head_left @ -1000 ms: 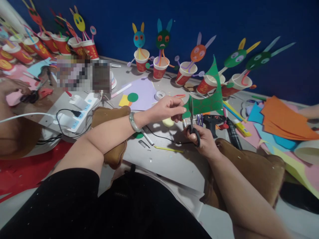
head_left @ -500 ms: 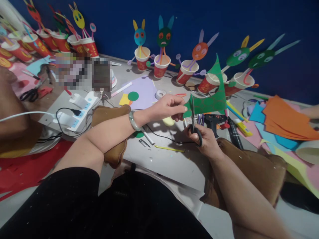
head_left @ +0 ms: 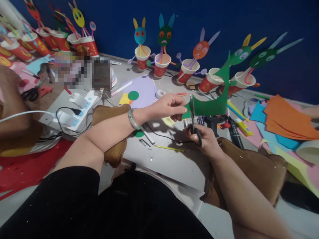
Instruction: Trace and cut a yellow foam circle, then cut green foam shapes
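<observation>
My left hand (head_left: 173, 107) pinches the left end of a sheet of green paper (head_left: 211, 107), its fingertips closed on it. A curved notch runs along the paper's upper edge, and its right side rises to a thin point. Black-handled scissors (head_left: 192, 111) are in my right hand (head_left: 205, 139), pointing up with their blades across the green paper near my left fingertips. The thumb and fingers of my right hand are in the handles. Below my left wrist, a green paper circle (head_left: 138, 133) lies partly hidden beside a white marker (head_left: 148, 134).
Red paper cups (head_left: 161, 64) with paper animal figures line the back. A power strip (head_left: 81, 113) with cables sits at left. A black glue gun (head_left: 213, 124) lies behind my right hand, with orange paper (head_left: 290, 118) farther right. Parts of other people's arms show at both sides.
The green paper's free right side has swung slightly to the right and tilted. Both hands and the scissors stay in nearly the same place.
</observation>
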Action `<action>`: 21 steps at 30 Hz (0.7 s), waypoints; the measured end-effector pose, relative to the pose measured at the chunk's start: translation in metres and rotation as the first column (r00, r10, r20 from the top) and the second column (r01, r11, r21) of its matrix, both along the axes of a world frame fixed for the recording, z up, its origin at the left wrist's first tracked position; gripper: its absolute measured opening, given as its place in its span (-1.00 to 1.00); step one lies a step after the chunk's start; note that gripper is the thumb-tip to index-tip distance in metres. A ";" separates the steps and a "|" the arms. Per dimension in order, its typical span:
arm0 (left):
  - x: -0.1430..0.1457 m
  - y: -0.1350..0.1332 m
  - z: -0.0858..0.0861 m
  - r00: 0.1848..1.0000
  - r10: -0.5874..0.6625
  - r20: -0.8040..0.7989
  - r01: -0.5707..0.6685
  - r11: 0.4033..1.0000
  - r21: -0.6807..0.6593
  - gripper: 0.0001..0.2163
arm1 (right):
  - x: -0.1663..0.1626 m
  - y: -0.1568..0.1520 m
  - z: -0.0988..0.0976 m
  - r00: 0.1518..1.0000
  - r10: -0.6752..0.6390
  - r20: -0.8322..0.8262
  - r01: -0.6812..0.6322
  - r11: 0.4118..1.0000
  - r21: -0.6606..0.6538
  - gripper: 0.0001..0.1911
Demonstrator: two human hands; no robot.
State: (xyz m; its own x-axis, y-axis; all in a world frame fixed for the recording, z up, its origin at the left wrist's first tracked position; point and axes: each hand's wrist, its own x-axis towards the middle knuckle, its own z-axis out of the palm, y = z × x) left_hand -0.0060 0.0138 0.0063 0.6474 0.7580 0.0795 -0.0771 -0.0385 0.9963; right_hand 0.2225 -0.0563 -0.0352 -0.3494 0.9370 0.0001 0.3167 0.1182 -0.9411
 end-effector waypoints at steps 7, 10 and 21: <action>-0.001 0.001 0.002 1.000 -0.014 -0.002 0.014 1.000 0.016 -0.69 | 0.002 0.001 0.000 1.000 0.006 0.022 -0.006 1.000 -0.004 -0.20; -0.001 0.001 0.003 1.000 -0.015 -0.012 0.015 1.000 0.020 -0.69 | 0.003 0.001 -0.001 1.000 0.021 0.018 -0.021 1.000 -0.015 -0.19; -0.002 0.001 0.005 0.999 0.011 -0.043 -0.011 1.000 0.017 -0.69 | 0.002 0.002 0.005 0.998 0.044 0.050 -0.044 0.999 0.016 -0.21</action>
